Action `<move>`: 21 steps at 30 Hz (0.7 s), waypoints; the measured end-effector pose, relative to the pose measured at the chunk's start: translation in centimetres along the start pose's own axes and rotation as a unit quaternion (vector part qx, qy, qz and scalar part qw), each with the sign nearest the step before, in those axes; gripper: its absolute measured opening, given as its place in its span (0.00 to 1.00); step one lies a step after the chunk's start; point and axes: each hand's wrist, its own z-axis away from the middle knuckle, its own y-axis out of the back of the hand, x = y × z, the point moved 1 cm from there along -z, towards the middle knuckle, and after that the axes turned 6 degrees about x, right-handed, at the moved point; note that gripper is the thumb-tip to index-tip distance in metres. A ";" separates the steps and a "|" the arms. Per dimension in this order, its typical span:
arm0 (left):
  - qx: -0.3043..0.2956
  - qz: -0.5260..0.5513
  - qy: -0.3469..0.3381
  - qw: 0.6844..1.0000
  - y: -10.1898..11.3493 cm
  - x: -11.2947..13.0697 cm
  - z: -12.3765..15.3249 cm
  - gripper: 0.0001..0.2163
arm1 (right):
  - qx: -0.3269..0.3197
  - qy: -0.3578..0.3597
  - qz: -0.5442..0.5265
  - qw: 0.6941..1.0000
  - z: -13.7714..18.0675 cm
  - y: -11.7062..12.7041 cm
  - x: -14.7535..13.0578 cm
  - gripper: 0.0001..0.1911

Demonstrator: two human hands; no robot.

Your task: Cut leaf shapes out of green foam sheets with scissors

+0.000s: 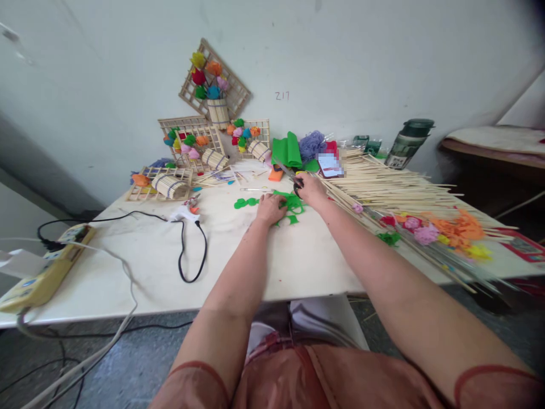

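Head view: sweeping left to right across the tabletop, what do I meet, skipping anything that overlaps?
Yellow power strip → white corded tool → left hand → right hand → dark green bottle → red-edged card.

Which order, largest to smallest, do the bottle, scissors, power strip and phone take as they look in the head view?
1. Power strip
2. Bottle
Smaller, but too close to rank: phone and scissors, since the right hand partly hides the scissors.
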 end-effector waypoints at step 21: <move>0.010 0.024 0.040 0.999 -0.5 -0.3 -0.1 0.18 | 0.004 0.032 0.057 0.998 -0.6 -3.3 1.9 0.20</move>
